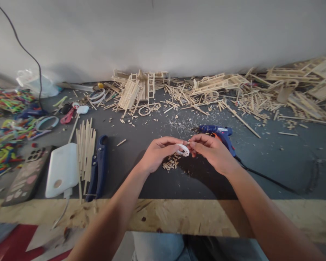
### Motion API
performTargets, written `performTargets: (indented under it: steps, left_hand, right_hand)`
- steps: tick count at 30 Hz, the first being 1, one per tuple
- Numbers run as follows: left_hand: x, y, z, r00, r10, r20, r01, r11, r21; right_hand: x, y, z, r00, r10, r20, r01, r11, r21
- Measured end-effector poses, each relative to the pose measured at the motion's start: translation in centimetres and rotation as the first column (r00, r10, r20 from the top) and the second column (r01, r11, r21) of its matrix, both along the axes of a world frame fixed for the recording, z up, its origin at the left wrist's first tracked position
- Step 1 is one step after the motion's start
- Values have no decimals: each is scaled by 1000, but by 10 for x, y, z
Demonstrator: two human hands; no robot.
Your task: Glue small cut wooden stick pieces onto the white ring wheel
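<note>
My left hand (159,152) and my right hand (210,150) meet over the dark mat (130,174), both pinching a small white ring (183,149) between thumb and fingers. Just below the ring lies a little heap of short cut wooden pieces (171,162). A blue glue gun (216,132) lies right behind my right hand, its black cord (263,177) running off to the right.
A bundle of thin wooden sticks (85,152), a blue cutter (97,168), a white power bank (62,169) and a phone (27,174) lie at left. Colourful bands (5,127) sit far left. Stick models and scraps (206,90) line the wall.
</note>
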State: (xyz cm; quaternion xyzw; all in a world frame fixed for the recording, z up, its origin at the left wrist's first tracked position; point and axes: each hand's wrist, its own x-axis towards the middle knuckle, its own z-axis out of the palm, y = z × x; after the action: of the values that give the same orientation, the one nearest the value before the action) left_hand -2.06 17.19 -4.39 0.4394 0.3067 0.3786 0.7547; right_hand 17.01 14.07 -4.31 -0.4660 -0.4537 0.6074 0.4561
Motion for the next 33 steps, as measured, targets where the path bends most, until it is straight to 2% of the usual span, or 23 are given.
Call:
performTargets:
  steps: [9, 14, 28, 33]
  left_hand:
    - [0, 3, -5, 984, 145, -103, -143, 989, 32]
    - [1, 2, -6, 980, 142, -137, -136, 989, 51]
    - [2, 2, -4, 979, 142, -145, -133, 989, 72]
    - [2, 2, -4, 986, 132, -98, -127, 990, 62]
  right_hand:
    - [-1, -2, 0, 996, -50, 69, 42, 993, 110]
    - [-4, -2, -2, 996, -80, 43, 73, 986, 147]
    - [-5, -3, -2, 990, -58, 132, 37, 987, 154]
    - [-8, -3, -3, 997, -55, 49, 47, 987, 153]
